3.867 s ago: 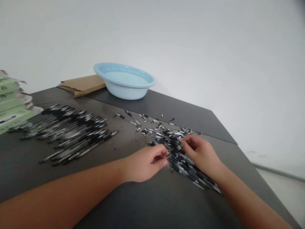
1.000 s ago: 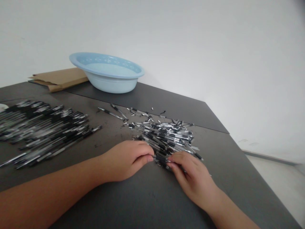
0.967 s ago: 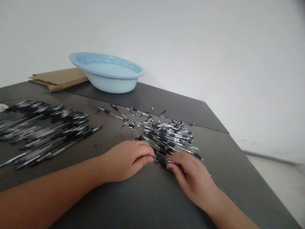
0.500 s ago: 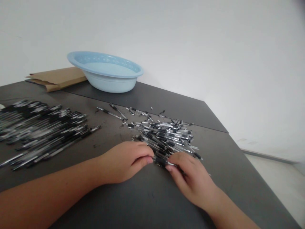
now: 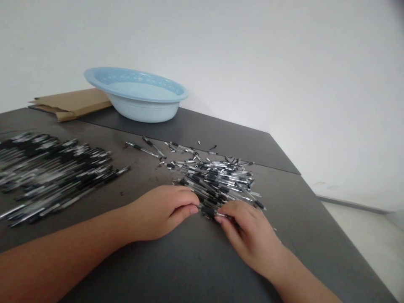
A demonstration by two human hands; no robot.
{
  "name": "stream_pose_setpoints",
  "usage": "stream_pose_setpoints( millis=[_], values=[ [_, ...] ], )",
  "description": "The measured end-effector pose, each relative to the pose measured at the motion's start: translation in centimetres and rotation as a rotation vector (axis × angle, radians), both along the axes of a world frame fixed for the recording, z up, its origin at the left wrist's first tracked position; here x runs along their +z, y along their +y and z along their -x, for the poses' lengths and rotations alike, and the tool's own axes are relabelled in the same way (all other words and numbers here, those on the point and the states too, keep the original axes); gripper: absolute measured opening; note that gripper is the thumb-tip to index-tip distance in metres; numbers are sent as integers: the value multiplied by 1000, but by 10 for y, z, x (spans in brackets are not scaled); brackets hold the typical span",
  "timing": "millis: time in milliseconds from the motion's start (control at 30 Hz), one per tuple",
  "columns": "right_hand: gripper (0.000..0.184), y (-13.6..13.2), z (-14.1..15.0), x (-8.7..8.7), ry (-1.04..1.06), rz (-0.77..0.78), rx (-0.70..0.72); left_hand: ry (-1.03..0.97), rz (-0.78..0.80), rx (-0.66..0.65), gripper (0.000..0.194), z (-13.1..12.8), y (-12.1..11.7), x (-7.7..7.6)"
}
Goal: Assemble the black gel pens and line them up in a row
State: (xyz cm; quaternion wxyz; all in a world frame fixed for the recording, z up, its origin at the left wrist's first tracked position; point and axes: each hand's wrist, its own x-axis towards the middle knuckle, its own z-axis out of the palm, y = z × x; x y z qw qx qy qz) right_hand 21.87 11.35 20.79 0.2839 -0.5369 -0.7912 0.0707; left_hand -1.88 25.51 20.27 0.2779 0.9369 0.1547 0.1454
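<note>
- While the held pen (image 5: 208, 211) serves as clock centre, the left hand (image 5: 160, 212) lies at 9 o'clock and the right hand (image 5: 248, 231) at 4 o'clock.
- Left hand: narrow; thumb and fingers closed at one end of the pen.
- Right hand: narrow pinch at the opposite end, by a shiny slim part just past the dark grip.
- Held pen: at the near edge of the pile of pens (image 5: 217, 179), which spreads from 11 to 1 o'clock.
- Handling, as judged: both pinches best set in line with the barrel, with any pull or twist kept straight along it, lest the pen bend or slip; slight clearance from the pile would spare the loose pieces a scattering.
- Small loose parts (image 5: 198, 142): 12 o'clock, beyond the pile on the counter (image 5: 176, 269); too small to identify.
- Spread of pens (image 5: 63, 179): 9 to 10 o'clock; blurred, cut off by the left edge, count not possible.
- Blue basin (image 5: 145, 111): 11 o'clock; overlaps one end of the brown paper packet (image 5: 75, 103) at 10 o'clock.
- Hidden: both pen ends within the fingers, the right palm, whatever lies beneath it.
- Forearms: cut off by the frame, at 8 and 5 o'clock.
</note>
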Motion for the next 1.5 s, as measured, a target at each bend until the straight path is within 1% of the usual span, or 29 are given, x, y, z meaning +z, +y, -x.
stream_pose_setpoints(
  millis=[233, 400, 467, 567, 667, 833, 967, 1033, 1100, 1133, 1200, 1233, 1267, 1300, 1367, 1400, 1500],
  values=[
    [10, -3, 4, -1, 45, 40, -27, 31, -10, -10, 19, 0, 3, -1],
    [8, -1, 6, -1, 50, 41, -33, 39, -53, -17, 20, 0, -3, 1],
    [7, -1, 7, 0, 26, 46, 4, 48, -104, -25, 22, 0, -7, 2],
    [9, -3, 9, 3, -43, 26, 87, 57, -188, -49, 29, 0, -11, 3],
    [11, -3, 10, 5, -73, 23, 125, 53, -243, -54, 29, 0, -13, 2],
    [18, -3, 14, 2, 4, 155, 82, 17, -315, -63, 30, 1, -12, -2],
    [24, -5, 16, -2, 71, 220, 39, -6, -359, -71, 32, 2, -10, -1],
    [24, -5, 12, -2, 131, 226, 44, -21, -334, -58, 32, 3, -10, -1],
    [24, 0, 4, 3, 209, 180, 18, -33, -274, -35, 28, 3, -11, -2],
    [27, 6, -1, 7, 250, 140, -27, -30, -240, -21, 25, 2, -11, -2],
    [34, 26, -10, 17, 308, 88, -187, -5, -185, 5, 20, 2, -13, -4],
    [38, 41, -12, 22, 317, 96, -248, 11, -168, 19, 19, 2, -14, -4],
    [41, 59, -12, 27, 314, 134, -264, 26, -157, 35, 18, 2, -15, -4],
    [44, 78, -11, 31, 291, 151, -251, 36, -150, 54, 18, 2, -15, -4],
    [47, 122, -1, 33, 125, 160, -184, 38, -140, 91, 19, 3, -16, -3],
    [45, 143, 7, 32, 75, 165, -151, 35, -134, 107, 19, 4, -15, -2],
    [31, 203, 32, 22, -52, 193, -78, 18, -110, 131, 19, 7, -14, 0]
  ],
)
